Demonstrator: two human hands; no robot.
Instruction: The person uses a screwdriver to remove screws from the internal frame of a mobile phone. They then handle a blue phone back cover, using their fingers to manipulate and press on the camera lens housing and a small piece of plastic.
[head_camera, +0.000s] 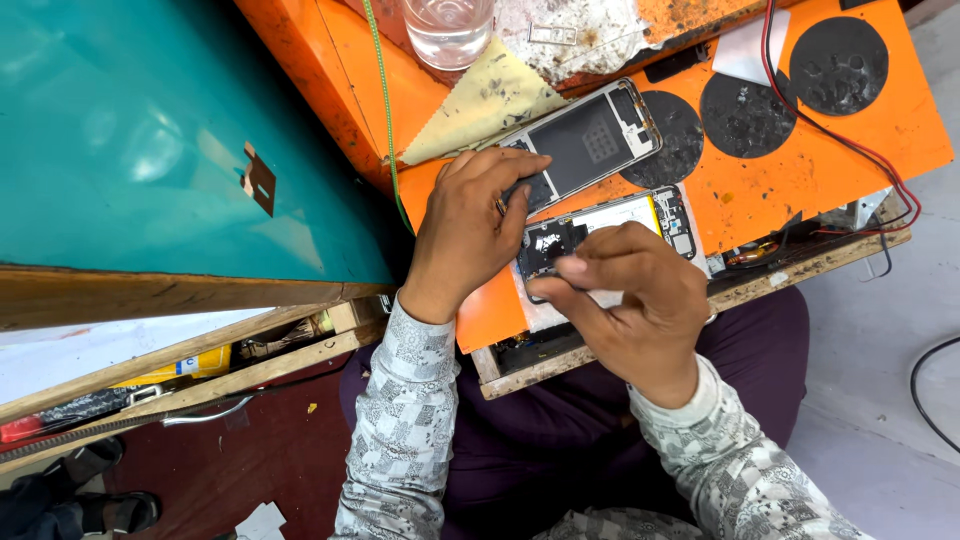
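An opened phone body (640, 216) with its battery and circuit board showing lies on the orange work mat (860, 130). My right hand (630, 300) pinches a small black part at the phone's lower end. My left hand (470, 230) rests beside it, fingers pressing on the lower end of a second piece, a phone frame (590, 140) with a grey inner panel lying just above.
A yellow cloth (480, 100) and a clear glass (448, 30) sit at the mat's top. Three black round pads (838, 62) and red and black wires (850, 145) lie to the right. A teal surface (150, 130) is on the left, wooden slats below it.
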